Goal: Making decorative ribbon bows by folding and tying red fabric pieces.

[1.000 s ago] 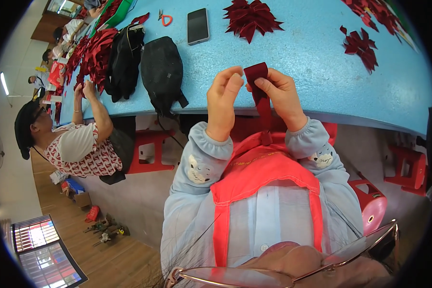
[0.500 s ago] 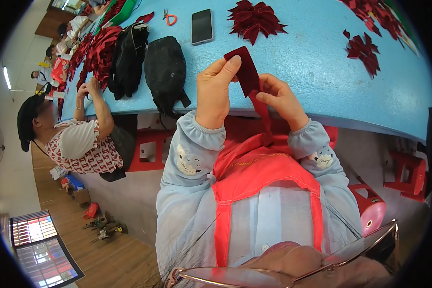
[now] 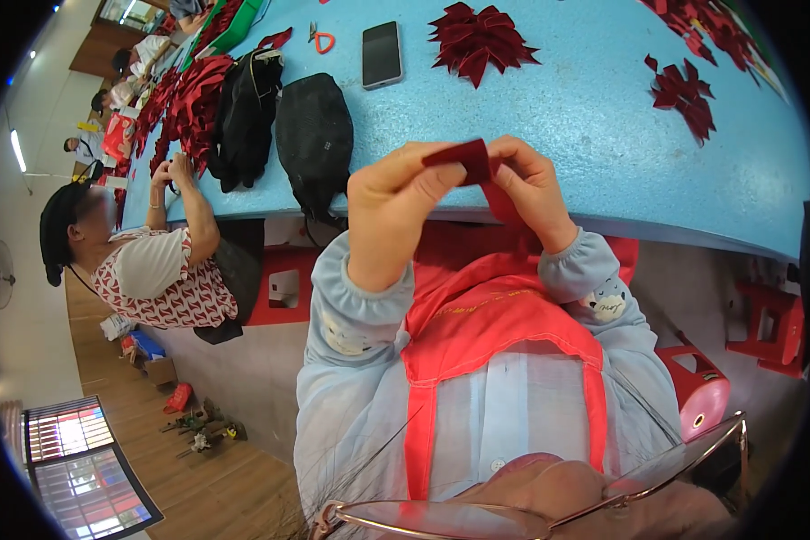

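Observation:
A dark red velvet ribbon (image 3: 466, 158) is stretched between my two hands, just over the table's near edge. My left hand (image 3: 401, 193) grips its folded end, thumb laid along the fabric. Close beside it, my right hand (image 3: 533, 191) pinches the ribbon between thumb and fingers. A brighter red length of it (image 3: 499, 205) hangs down below the right fingers toward my red apron (image 3: 504, 328). Farther up the table lies a finished-looking dark red ribbon bow (image 3: 480, 40), with a smaller red bow (image 3: 682, 97) off to the right.
On the blue table (image 3: 567, 117) lie a phone (image 3: 382, 56), orange-handled snips (image 3: 324, 41), a black pouch (image 3: 314, 135) and a black bag (image 3: 246, 117). Red ribbon piles (image 3: 198, 103) stretch along the left, where a co-worker (image 3: 157, 261) sits. Red stools (image 3: 693, 382) stand below the table.
My left hand has come down and tipped over, turning the upright ribbon end to lie sideways near my right fingers. The right hand has shifted only slightly.

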